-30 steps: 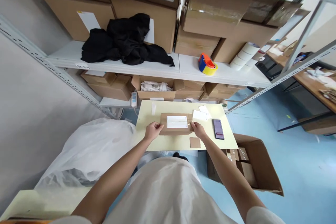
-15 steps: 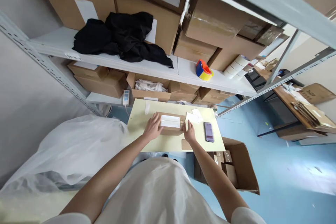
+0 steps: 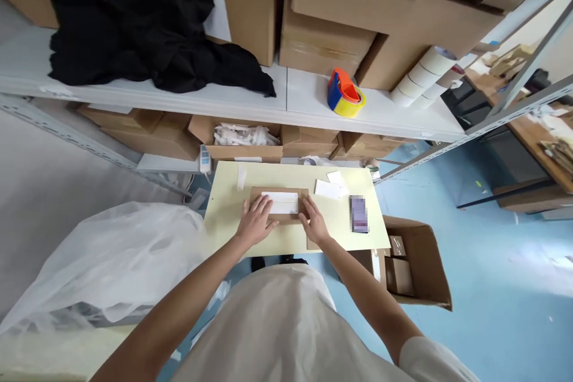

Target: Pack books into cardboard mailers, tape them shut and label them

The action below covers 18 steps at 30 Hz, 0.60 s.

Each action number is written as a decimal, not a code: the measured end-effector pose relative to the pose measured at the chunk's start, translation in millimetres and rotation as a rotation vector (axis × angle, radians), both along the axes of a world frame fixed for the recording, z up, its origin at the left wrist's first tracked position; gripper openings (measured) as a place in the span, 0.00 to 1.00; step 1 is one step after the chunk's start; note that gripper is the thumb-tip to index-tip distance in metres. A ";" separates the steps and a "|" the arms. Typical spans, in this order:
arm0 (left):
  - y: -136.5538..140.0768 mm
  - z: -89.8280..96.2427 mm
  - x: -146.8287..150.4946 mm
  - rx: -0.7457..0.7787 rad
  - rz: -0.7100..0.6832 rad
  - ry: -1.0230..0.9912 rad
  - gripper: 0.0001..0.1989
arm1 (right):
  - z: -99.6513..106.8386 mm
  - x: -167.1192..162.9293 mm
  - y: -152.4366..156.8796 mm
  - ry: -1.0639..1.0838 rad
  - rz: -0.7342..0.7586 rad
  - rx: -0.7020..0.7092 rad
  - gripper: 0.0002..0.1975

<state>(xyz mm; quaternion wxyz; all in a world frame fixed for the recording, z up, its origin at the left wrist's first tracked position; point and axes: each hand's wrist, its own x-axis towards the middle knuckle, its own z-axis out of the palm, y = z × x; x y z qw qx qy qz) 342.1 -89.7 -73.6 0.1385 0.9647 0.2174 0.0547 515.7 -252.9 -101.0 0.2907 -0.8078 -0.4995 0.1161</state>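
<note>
A small brown cardboard box point(image 3: 283, 218) lies flat on the pale yellow table point(image 3: 224, 227), with a white label point(image 3: 286, 203) on its top. Over the left part of the box rests my left hand point(image 3: 255, 222), fingers spread and touching the label's left end. My right hand point(image 3: 315, 224) lies at the box's right end, its fingers stretched over the edge. Partly under my right wrist is a flat brown cardboard piece point(image 3: 311, 244). White paper slips point(image 3: 329, 189) and a phone point(image 3: 359, 213) lie to the right of the box.
Above the table's back edge runs a shelf point(image 3: 295, 92) with black cloth point(image 3: 152, 30), a coloured tape dispenser point(image 3: 344, 94) and white tape rolls point(image 3: 421, 79). An open carton point(image 3: 432, 262) holding small boxes stands at the right; white plastic sheeting point(image 3: 116, 256) is at the left.
My view has tilted down and come closer. My right hand has moved from the box's right side onto its top edge; my left fingers have slid further over the label.
</note>
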 end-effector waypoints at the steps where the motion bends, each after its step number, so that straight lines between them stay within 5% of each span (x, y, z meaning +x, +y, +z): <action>1: -0.5 2.4 4.4 -0.007 0.028 -0.003 0.27 | -3.3 11.1 -3.2 0.017 -0.054 0.024 0.28; 4: -3.4 8.7 20.7 -0.045 0.123 0.007 0.24 | -16.7 56.7 -6.4 0.029 -0.207 -0.054 0.26; 10: -15.2 14.4 53.8 -0.100 0.234 0.037 0.24 | -59.5 144.6 2.0 -0.074 -0.203 -0.557 0.29; 18: -15.9 28.9 110.8 -0.219 0.037 0.030 0.24 | -70.2 155.8 -23.2 -0.291 0.115 -0.559 0.23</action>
